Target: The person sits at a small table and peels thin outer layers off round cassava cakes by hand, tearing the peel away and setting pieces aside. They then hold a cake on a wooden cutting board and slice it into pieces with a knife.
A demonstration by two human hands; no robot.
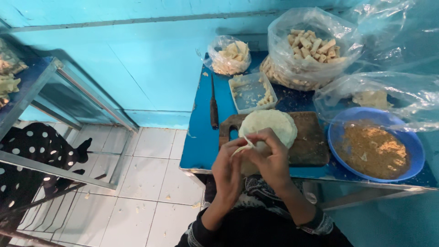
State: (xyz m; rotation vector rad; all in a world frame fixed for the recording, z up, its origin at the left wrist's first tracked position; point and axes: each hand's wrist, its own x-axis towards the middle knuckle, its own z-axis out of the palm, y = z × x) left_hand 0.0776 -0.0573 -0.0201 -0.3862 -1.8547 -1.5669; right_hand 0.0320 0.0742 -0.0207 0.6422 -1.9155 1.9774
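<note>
Hands: our left hand [227, 171] and right hand [270, 161] meet over the table edge, fingers curled together, pinching a thin pale wrapper sheet [246, 145] between them.
Wrapper sheet: soft, floppy, off-white, folded up into a narrow strip at our fingertips.
Stack: just beyond our fingers we see a round pile of wrappers [269, 126], flat, floury and matte, lying on a dark wooden cutting board [311, 142].
Bowl: right of our right hand, a blue plastic bowl [414, 158] holds coarse golden-brown crumbs.
Tray: past the board, a clear rectangular plastic tray [251, 93] holds a few pale rolled pieces along its sides.
Bags: farther away still, a large crinkled clear plastic bag [311, 45] bulges with stubby tan rolls; a smaller bag [228, 56] to its left holds paler ones.
Knife: left of the board, a slim dark-handled knife [213, 107] lies on the glossy blue tabletop [201, 142].
Floor: white tiles [146, 183] lie below our left hand, specked with scraps.
</note>
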